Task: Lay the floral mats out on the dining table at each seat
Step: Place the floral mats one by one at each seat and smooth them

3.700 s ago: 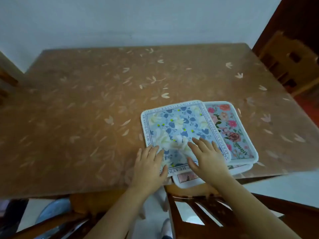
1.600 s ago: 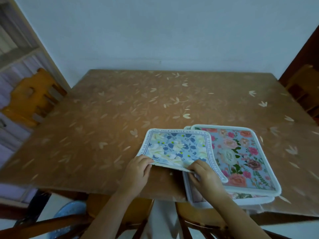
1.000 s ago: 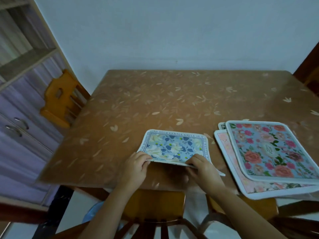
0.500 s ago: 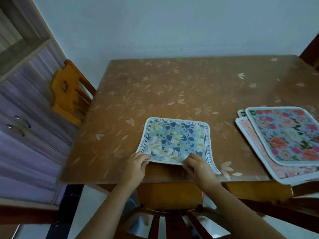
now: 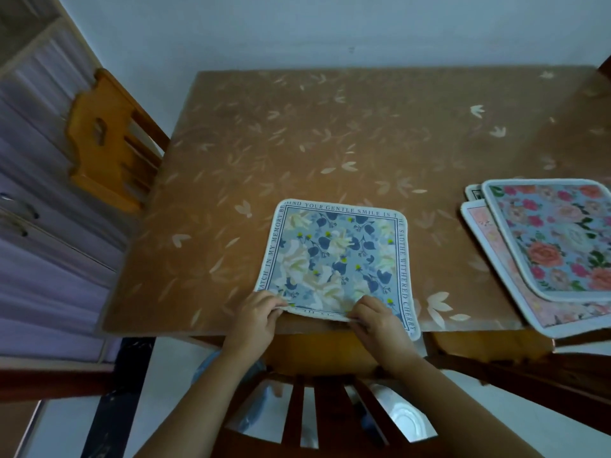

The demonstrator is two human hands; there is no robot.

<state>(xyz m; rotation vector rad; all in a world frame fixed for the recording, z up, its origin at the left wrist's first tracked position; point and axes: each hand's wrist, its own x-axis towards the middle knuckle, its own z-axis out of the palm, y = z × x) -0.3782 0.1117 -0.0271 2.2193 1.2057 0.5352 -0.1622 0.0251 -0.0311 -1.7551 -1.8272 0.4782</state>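
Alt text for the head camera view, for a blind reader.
A left hand and right hand pinch the near edge of a blue floral mat on a dining table; more floral mats are stacked at its right.

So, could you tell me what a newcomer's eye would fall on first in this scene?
The blue floral mat with its lettered border stands out, lying at the near edge of the brown leaf-patterned table; the left hand and right hand pinch its near edge. A stack of rose-patterned mats lies farther right.

glossy table cover [image 5: 330, 133], wooden chair [image 5: 109, 137] — varnished
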